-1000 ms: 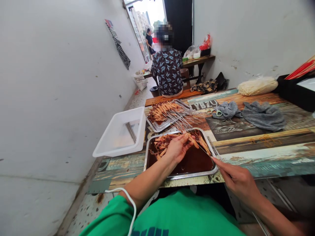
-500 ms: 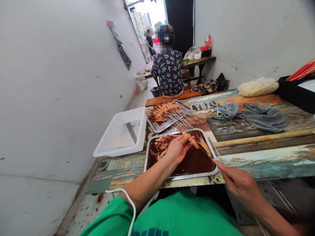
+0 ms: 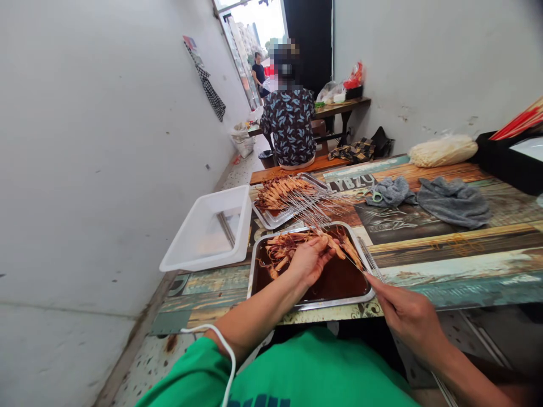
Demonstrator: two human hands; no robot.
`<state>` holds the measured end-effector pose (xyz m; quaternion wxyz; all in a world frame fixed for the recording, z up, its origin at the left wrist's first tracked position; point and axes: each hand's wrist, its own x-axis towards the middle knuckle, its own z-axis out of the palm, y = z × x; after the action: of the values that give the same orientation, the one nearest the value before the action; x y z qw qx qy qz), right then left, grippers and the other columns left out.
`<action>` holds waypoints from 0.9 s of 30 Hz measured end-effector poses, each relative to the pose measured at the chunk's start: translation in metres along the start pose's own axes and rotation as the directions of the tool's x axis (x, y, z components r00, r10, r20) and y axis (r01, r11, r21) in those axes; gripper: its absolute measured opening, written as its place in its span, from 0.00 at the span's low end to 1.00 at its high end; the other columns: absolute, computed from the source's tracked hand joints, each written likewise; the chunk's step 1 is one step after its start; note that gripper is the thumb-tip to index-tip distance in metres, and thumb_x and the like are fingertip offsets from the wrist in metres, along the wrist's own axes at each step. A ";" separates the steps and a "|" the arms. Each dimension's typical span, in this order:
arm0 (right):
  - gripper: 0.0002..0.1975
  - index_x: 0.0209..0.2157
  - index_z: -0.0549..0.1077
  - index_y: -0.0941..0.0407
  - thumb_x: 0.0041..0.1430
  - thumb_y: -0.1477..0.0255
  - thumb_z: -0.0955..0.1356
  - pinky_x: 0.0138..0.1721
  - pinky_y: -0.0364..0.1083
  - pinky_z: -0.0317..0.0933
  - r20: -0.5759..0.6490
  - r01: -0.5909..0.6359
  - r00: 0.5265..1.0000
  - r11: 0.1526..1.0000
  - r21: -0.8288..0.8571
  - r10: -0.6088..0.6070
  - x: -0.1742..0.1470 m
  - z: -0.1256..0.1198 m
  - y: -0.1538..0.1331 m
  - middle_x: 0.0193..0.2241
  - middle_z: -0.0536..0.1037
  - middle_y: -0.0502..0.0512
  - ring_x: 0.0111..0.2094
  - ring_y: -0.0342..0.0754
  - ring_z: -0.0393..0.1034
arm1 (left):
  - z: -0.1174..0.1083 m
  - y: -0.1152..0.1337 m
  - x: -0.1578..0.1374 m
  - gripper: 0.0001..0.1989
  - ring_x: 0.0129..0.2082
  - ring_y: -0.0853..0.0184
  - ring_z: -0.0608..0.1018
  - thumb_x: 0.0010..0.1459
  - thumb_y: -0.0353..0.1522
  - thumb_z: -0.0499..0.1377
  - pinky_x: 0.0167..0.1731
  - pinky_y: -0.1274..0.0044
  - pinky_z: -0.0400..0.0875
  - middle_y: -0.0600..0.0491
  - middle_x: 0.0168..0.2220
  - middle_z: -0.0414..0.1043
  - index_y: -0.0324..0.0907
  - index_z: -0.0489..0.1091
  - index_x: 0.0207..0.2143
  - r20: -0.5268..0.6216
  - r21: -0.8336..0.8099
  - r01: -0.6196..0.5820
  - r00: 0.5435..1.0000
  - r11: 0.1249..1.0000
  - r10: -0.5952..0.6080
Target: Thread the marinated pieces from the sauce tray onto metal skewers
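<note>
Since the earlier frame, little has shifted. At lower centre on the worktop [image 3: 445, 265], a sauce-filled steel tray [image 3: 254, 265] is seen; above it, a squid piece [image 3: 335, 247] is pinched by the left hand [image 3: 309, 261], while a thin metal skewer [image 3: 355, 261] is gripped by the right hand [image 3: 409, 316].

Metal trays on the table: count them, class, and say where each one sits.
2. The near metal tray sits at the table's front edge under the left hand, holding dark sauce. The far metal tray lies just behind it, loaded with skewers. Others could be hidden out of view.
</note>
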<state>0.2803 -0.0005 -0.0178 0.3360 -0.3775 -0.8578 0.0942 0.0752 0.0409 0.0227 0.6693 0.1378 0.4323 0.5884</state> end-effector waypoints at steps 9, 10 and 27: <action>0.18 0.50 0.69 0.58 0.59 0.78 0.59 0.33 0.44 0.68 0.031 -0.007 0.999 1.000 -0.013 0.007 0.000 0.003 0.002 0.39 0.79 0.57 0.34 0.47 0.75 | 0.000 -0.005 -0.003 0.05 0.26 0.75 0.73 0.52 0.24 0.57 0.28 0.83 0.69 0.48 0.27 0.72 0.32 0.70 0.25 0.043 0.059 -0.006 0.999 0.998 0.003; 0.18 0.50 0.69 0.58 0.59 0.78 0.59 0.34 0.44 0.68 0.031 -0.007 1.000 1.000 -0.008 0.007 0.001 0.003 0.002 0.39 0.78 0.57 0.34 0.47 0.75 | 0.000 -0.006 -0.003 0.04 0.26 0.74 0.73 0.51 0.25 0.58 0.28 0.83 0.69 0.48 0.27 0.72 0.32 0.70 0.25 0.052 0.064 -0.004 0.999 0.998 0.001; 0.18 0.51 0.68 0.58 0.60 0.71 0.60 0.40 0.46 0.67 0.136 -0.091 0.987 0.996 0.002 0.090 0.004 0.002 0.004 0.44 0.76 0.57 0.40 0.49 0.73 | -0.004 -0.002 0.002 0.06 0.26 0.73 0.74 0.54 0.25 0.55 0.28 0.80 0.70 0.47 0.28 0.72 0.32 0.69 0.26 0.003 0.129 -0.038 0.999 0.991 0.038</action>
<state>0.2796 0.0058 -0.0187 0.2739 -0.4074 -0.8602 0.1384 0.0739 0.0410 0.0182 0.6475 0.1892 0.4667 0.5720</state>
